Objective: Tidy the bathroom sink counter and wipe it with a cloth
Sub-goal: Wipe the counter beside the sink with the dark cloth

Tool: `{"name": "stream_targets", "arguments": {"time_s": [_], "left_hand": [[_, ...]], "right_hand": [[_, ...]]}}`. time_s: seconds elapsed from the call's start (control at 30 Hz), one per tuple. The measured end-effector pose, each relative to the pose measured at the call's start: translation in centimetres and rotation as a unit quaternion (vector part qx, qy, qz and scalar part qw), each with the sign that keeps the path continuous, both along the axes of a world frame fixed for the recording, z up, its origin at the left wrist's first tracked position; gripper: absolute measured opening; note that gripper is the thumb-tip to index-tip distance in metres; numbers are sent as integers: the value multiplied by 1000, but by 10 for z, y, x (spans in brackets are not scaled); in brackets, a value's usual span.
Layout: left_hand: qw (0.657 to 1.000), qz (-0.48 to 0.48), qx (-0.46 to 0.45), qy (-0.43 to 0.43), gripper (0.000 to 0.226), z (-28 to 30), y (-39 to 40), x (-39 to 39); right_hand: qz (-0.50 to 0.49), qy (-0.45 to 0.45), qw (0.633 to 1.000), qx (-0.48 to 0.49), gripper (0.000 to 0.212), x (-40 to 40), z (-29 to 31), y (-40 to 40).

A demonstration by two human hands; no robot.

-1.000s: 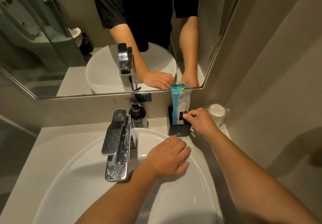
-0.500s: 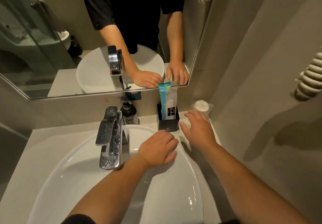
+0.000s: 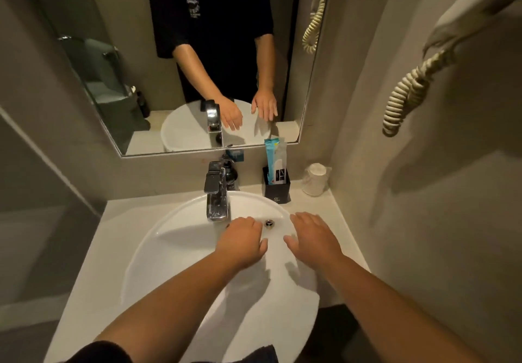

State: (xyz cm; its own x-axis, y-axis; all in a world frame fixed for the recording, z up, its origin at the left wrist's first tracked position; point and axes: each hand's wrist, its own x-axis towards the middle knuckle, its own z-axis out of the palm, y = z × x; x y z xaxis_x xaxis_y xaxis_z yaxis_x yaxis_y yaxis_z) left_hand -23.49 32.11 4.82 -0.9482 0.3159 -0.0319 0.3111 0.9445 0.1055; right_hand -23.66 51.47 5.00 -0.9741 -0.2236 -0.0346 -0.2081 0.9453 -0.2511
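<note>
Down over the white sink (image 3: 158, 249): left hand (image 3: 240, 245) with fingers curled in, holding nothing seen; right hand (image 3: 313, 238) flat, fingers spread, empty. Pale counter (image 3: 316, 204) around the bowl, smooth and bare in front. At the back right corner, black holder (image 3: 278, 193) with blue packet (image 3: 275, 155), beside a wrapped cup (image 3: 314, 179). Shiny tap (image 3: 216, 193) behind the left hand.

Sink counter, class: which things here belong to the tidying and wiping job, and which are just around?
Job:
counter
black holder
blue packet
wrapped cup
soap bottle
left hand
right hand

Just around:
mirror
coiled cord
faucet
</note>
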Motion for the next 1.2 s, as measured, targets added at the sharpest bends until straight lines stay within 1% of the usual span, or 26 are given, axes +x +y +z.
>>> {"name": "stream_targets", "arguments": {"time_s": [0.13,0.2,0.3,0.4,0.57,0.7,0.8,0.9,0.97,1.03,1.13,1.2], "left_hand": [[1000,12,-3,15,42,9,-12,49],[999,19,2,25,42,15,-18,71],[998,29,-3,48,40,24,-26,108],[996,60,-5,59,35,30,-34,151],[994,88,-41,49,39,36,-44,212],[994,95,-39,37,37,35,-53,244],[995,87,-45,15,33,25,-59,260],[998,58,-28,-25,32,8,-62,268],[999,32,-17,-40,35,-5,-64,270],[999,6,-6,-46,40,-17,-65,268],[998,-26,6,-54,49,-31,-61,261],[997,-36,8,-61,50,-38,-55,257]], "right_hand": [[46,2,999,13,59,35,8,-17],[49,8,999,10,59,52,13,-24],[61,20,998,0,58,80,16,-33],[93,11,996,-3,59,113,14,-36],[130,-12,991,-6,58,165,17,-35],[163,-22,986,3,58,195,15,-41],[182,-27,983,8,54,215,5,-45],[196,-51,979,5,48,229,-11,-50],[222,-62,973,26,44,233,-22,-54],[250,-55,965,50,42,233,-30,-58],[240,-32,969,58,34,230,-36,-65],[227,-27,972,51,26,229,-39,-68]]}}
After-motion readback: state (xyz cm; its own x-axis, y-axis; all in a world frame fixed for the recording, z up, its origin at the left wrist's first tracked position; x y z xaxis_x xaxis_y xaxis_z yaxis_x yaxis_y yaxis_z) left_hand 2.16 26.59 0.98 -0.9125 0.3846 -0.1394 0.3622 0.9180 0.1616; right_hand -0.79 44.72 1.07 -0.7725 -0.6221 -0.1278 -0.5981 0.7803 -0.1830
